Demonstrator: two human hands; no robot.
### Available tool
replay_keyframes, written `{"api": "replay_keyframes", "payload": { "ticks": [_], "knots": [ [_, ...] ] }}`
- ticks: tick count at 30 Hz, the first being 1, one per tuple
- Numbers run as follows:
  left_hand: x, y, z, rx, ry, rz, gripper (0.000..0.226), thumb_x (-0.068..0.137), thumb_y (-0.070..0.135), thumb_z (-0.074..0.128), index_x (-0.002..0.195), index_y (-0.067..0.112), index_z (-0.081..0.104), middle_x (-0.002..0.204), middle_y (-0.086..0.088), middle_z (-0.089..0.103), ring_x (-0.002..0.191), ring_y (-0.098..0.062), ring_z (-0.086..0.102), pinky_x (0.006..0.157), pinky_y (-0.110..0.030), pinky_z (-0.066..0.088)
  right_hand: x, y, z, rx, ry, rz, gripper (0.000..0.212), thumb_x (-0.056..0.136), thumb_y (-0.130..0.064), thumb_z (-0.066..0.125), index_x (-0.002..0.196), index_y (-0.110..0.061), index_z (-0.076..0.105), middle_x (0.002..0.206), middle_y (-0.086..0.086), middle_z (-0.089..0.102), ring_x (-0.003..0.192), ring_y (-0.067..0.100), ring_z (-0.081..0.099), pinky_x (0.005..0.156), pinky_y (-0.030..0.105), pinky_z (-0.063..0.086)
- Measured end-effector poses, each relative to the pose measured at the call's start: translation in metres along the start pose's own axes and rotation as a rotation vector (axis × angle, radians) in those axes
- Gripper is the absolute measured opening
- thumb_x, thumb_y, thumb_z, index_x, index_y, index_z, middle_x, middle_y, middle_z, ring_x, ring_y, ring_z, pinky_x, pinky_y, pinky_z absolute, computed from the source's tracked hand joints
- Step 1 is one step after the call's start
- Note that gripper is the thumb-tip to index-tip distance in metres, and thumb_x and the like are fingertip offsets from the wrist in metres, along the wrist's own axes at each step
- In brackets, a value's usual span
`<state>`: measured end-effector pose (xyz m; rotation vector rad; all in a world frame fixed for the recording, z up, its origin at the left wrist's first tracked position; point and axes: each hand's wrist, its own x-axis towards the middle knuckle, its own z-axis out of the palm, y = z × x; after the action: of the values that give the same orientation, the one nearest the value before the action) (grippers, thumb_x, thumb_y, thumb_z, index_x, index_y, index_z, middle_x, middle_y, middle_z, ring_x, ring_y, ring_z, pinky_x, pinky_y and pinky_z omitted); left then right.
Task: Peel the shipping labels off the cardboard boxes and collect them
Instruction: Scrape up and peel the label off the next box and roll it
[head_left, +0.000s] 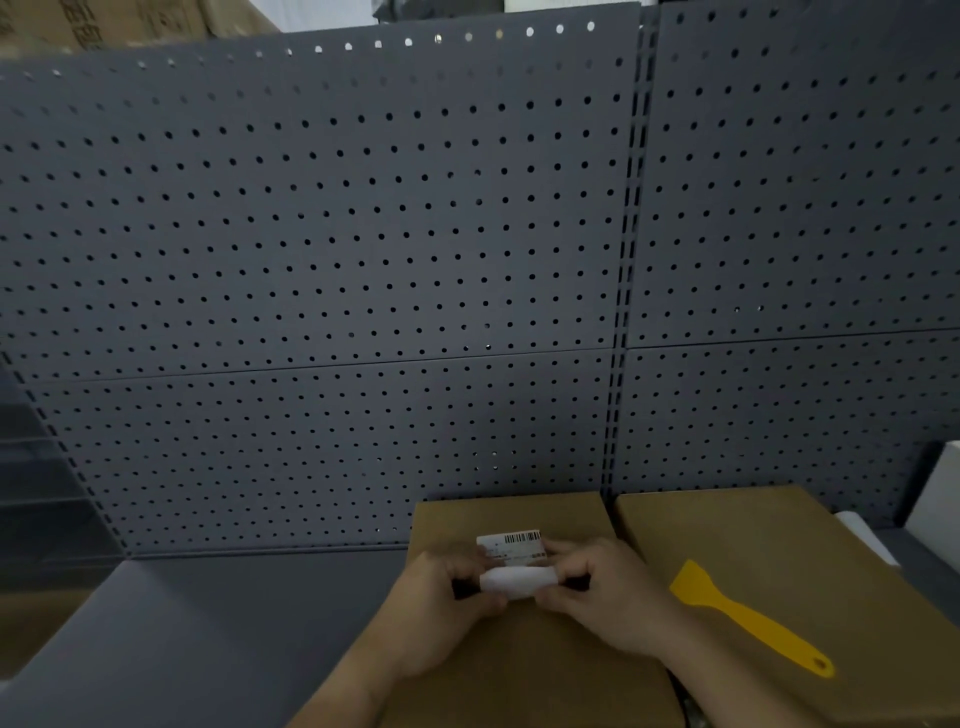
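Two brown cardboard boxes lie flat side by side on a grey shelf: the left box (524, 670) under my hands and the right box (748, 540) beside it. A white shipping label (511, 564) with a barcode sits near the far end of the left box, its near half curled up off the cardboard. My left hand (444, 608) pinches the label's left end and my right hand (605, 592) pinches its right end. The label's far strip with the barcode still lies against the box.
A yellow plastic scraper (748, 618) lies on the right box. Behind the boxes stands a dark grey pegboard wall (363, 260). The grey shelf surface (218, 623) stretches to the left. A white object (940, 499) sits at the far right edge.
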<state>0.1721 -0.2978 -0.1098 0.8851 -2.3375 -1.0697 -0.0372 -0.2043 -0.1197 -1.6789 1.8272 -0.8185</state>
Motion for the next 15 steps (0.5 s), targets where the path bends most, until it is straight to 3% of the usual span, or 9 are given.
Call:
{"api": "replay_keyframes", "payload": {
  "ticks": [3, 4, 6, 8, 11, 13, 15],
  "knots": [
    [0.001, 0.000, -0.005, 0.010, -0.052, 0.004, 0.010, 0.082, 0.023, 0.078, 0.091, 0.026, 0.078, 0.107, 0.018, 0.072, 0.103, 0.004, 0.064, 0.095, -0.024, 0.052, -0.005, -0.005, 0.000, 0.022, 0.025, 0.015, 0.014, 0.091, -0.029, 0.073, 0.102, -0.024, 0.081, 0.136, -0.021, 0.059, 0.122, -0.029, 0.039, 0.100, 0.003, 0.036],
    [0.002, 0.001, -0.008, 0.002, -0.082, 0.005, 0.011, 0.080, 0.023, 0.080, 0.091, 0.027, 0.078, 0.105, 0.017, 0.072, 0.102, 0.003, 0.065, 0.094, -0.024, 0.052, -0.006, -0.006, 0.001, 0.024, 0.028, 0.018, 0.015, 0.092, -0.032, 0.071, 0.099, -0.023, 0.081, 0.133, -0.021, 0.062, 0.122, -0.025, 0.044, 0.102, 0.006, 0.040],
    [0.006, 0.004, -0.016, -0.003, -0.151, -0.022, 0.016, 0.075, 0.026, 0.084, 0.090, 0.029, 0.079, 0.105, 0.015, 0.074, 0.100, 0.002, 0.067, 0.092, -0.024, 0.053, -0.008, -0.011, 0.002, 0.012, 0.040, 0.026, 0.022, 0.093, -0.039, 0.068, 0.087, -0.020, 0.078, 0.125, -0.009, 0.072, 0.124, -0.003, 0.057, 0.103, 0.025, 0.051],
    [0.011, 0.003, -0.019, 0.031, -0.156, -0.034, 0.017, 0.072, 0.027, 0.086, 0.088, 0.029, 0.079, 0.101, 0.013, 0.075, 0.095, -0.001, 0.068, 0.089, -0.027, 0.056, -0.010, -0.015, 0.001, -0.003, 0.047, 0.046, 0.027, 0.091, -0.044, 0.067, 0.076, -0.022, 0.072, 0.115, -0.002, 0.075, 0.118, 0.008, 0.063, 0.100, 0.036, 0.053],
    [0.011, 0.001, -0.011, 0.040, -0.064, -0.033, 0.005, 0.081, 0.025, 0.080, 0.086, 0.027, 0.080, 0.093, 0.012, 0.075, 0.087, -0.003, 0.069, 0.084, -0.027, 0.058, -0.008, -0.012, -0.004, 0.027, 0.001, 0.068, 0.024, 0.084, -0.044, 0.074, 0.076, -0.021, 0.071, 0.105, -0.014, 0.074, 0.111, 0.003, 0.065, 0.100, 0.040, 0.053],
    [0.009, 0.000, -0.006, 0.019, -0.029, -0.041, 0.007, 0.086, 0.025, 0.076, 0.086, 0.031, 0.079, 0.090, 0.019, 0.075, 0.085, 0.003, 0.068, 0.075, -0.017, 0.055, -0.005, -0.013, -0.010, 0.104, -0.067, 0.049, 0.018, 0.077, -0.045, 0.077, 0.076, -0.027, 0.074, 0.101, -0.026, 0.071, 0.112, 0.006, 0.066, 0.103, 0.044, 0.051],
    [0.005, 0.001, -0.004, 0.017, -0.036, -0.036, 0.016, 0.090, 0.025, 0.071, 0.086, 0.039, 0.076, 0.086, 0.033, 0.072, 0.083, 0.011, 0.065, 0.070, -0.007, 0.048, 0.001, -0.012, -0.013, 0.088, -0.089, 0.037, 0.012, 0.076, -0.044, 0.077, 0.072, -0.032, 0.073, 0.114, -0.028, 0.068, 0.121, 0.004, 0.062, 0.107, 0.041, 0.049]
  ]
}}
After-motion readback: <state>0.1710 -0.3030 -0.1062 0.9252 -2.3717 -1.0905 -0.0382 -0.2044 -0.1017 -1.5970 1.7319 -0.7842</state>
